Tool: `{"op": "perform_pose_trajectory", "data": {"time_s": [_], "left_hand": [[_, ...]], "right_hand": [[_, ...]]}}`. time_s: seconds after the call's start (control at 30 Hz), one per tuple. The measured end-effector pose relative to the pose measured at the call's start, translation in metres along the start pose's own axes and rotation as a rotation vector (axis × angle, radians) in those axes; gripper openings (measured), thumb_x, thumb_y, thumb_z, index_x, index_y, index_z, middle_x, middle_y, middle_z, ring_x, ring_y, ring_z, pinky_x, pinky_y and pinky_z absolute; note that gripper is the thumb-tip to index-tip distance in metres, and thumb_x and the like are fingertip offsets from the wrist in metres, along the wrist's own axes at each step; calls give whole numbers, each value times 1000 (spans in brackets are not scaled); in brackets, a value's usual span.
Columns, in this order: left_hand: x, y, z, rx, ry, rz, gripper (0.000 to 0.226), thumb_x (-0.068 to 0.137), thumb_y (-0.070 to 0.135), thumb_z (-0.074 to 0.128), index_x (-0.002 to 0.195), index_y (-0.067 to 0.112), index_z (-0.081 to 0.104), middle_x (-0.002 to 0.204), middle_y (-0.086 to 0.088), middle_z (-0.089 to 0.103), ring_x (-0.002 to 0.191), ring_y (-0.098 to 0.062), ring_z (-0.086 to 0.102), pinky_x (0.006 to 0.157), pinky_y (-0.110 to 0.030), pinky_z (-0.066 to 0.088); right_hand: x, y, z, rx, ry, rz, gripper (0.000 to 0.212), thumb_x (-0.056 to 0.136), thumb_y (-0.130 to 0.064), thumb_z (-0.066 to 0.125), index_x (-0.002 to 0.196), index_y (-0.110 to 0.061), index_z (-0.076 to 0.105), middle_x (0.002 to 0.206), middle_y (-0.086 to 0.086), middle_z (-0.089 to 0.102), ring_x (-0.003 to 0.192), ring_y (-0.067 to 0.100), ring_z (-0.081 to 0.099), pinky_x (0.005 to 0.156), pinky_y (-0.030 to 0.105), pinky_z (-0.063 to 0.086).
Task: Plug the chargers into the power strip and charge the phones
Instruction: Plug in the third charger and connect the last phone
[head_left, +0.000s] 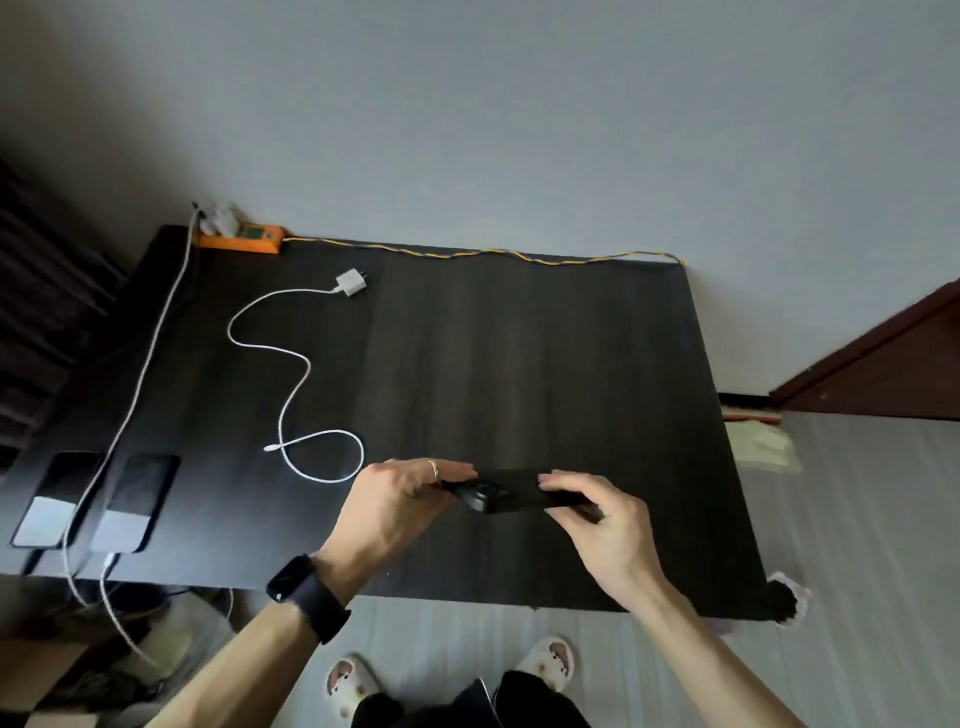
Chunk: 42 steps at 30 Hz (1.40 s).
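Both hands, left hand (410, 486) and right hand (587, 512), are gripping the black phone (511, 496); I'd be steering it toward the loose cable tip (270, 448) at 9 o'clock.

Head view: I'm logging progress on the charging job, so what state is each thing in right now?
Power strip: one plug in it.
White charger: unplugged, lying on the table.
Two phones at left: flat; nearer-centre one cabled.
Black phone: lifted, no cable.
Left hand: gripping the black phone.
Right hand: gripping it too.
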<state>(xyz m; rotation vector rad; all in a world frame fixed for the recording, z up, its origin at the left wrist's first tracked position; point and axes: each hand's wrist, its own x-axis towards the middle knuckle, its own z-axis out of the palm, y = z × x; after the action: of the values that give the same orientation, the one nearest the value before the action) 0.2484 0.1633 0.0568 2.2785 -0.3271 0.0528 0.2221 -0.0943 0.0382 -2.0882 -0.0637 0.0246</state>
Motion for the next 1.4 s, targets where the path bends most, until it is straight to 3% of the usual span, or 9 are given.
{"op": "perform_pose_trajectory", "data": {"time_s": [0.13, 0.33, 0.4, 0.5, 0.7, 0.87, 1.03, 1.27, 1.4], "left_hand": [[-20, -37, -53, -76, -67, -180, 20, 73, 28, 82, 93, 33, 78, 85, 32, 71, 81, 8, 67, 75, -11, 50], [-73, -156, -116, -387, -139, -627, 22, 74, 28, 85, 94, 27, 75, 86, 13, 76, 84, -4, 71, 83, -22, 52], [-97, -195, -133, -320, -157, -725, 24, 76, 29, 83, 97, 28, 72, 86, 14, 72, 84, -7, 67, 80, -21, 50], [-123, -236, -152, -259, -146, -852, 33, 81, 32, 76, 112, 21, 68, 101, 6, 72, 94, -11, 67, 91, -28, 53], [-143, -284, -185, 112, -149, -889, 51, 90, 36, 61, 138, 22, 51, 140, -8, 52, 127, -31, 49, 106, -35, 40], [-146, -314, -196, 394, -330, -819, 68, 91, 35, 55, 153, 25, 28, 160, -6, 24, 145, -29, 26, 116, -43, 29], [-146, -339, -201, 519, -508, -821, 76, 95, 30, 51, 158, 30, 7, 166, -4, 2, 152, -27, 5, 121, -50, 16], [-148, -360, -199, 529, -627, -771, 75, 97, 29, 43, 157, 32, -2, 166, 0, -10, 153, -24, 0, 121, -51, 12], [-152, -363, -198, 531, -634, -750, 79, 95, 26, 44, 157, 32, -4, 166, 1, -14, 153, -24, -3, 121, -54, 11]], "right_hand": [[-5, -35, 64, -88, -56, 9, 22, 87, -19, 76, 107, -28, 74, 101, -17, 74, 98, 0, 69, 83, 17, 54], [-5, -96, 198, -200, -561, 305, 23, 95, -45, 60, 115, -36, 54, 88, 1, 73, 72, 6, 70, 65, 31, 56], [-4, -108, 246, -225, -712, 335, 24, 94, -45, 60, 105, -25, 52, 72, 4, 66, 50, 5, 57, 53, 31, 46], [2, -116, 307, -313, -786, 351, 29, 91, -42, 60, 79, -22, 44, 52, -2, 50, 49, 10, 38, 54, 32, 32], [9, -100, 392, -166, -710, 602, 27, 93, -35, 59, 85, -14, 43, 69, 5, 56, 52, 16, 48, 44, 25, 43], [30, -82, 444, 29, -532, 722, 24, 91, -35, 61, 85, -16, 47, 78, 5, 65, 65, 26, 61, 60, 38, 55], [62, -76, 476, -37, -517, 685, 24, 91, -39, 61, 96, -16, 54, 83, 0, 71, 85, 32, 69, 80, 52, 57], [64, -84, 490, -270, -477, 696, 32, 91, -49, 55, 87, -18, 49, 90, 9, 73, 81, 36, 72, 74, 42, 59], [61, -99, 490, -476, -427, 555, 36, 97, -45, 54, 101, -9, 54, 106, 13, 69, 103, 36, 65, 81, 39, 48]]}}
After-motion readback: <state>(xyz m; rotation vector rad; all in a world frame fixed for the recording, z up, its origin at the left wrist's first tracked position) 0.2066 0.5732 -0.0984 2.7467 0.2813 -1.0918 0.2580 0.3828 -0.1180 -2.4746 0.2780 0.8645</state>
